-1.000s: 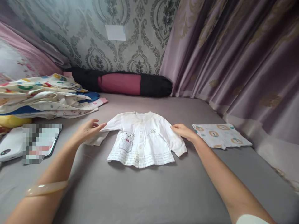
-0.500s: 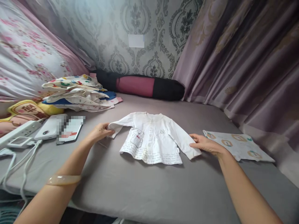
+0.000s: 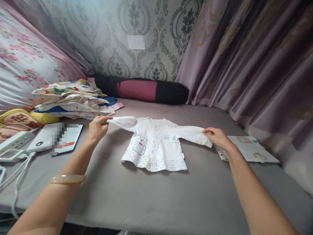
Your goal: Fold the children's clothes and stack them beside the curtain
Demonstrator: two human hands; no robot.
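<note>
A small white baby shirt (image 3: 161, 147) lies front up on the grey sheet (image 3: 146, 199), with a bear drawing, buttons down the middle and printed lines along the hem. Its two sleeves are stretched out sideways. My left hand (image 3: 99, 128) pinches the cuff of the sleeve on the left, raised a little off the bed. On the other side, my right hand (image 3: 217, 138) pinches the upper edge of the right sleeve near its cuff. Both hands are closed on the cloth.
Folded clothes (image 3: 73, 99) are piled at the back left. A phone (image 3: 69, 140), a white power bank (image 3: 45, 138) and a power strip (image 3: 17, 142) with cables lie left. Folded patterned cloth (image 3: 254, 150) is at right. A black and maroon bolster (image 3: 137, 89) rests against the wall.
Both sleeves have risen from slanting downward to nearly straight out. My hands have moved up with the cuffs, and the view has shifted slightly.
</note>
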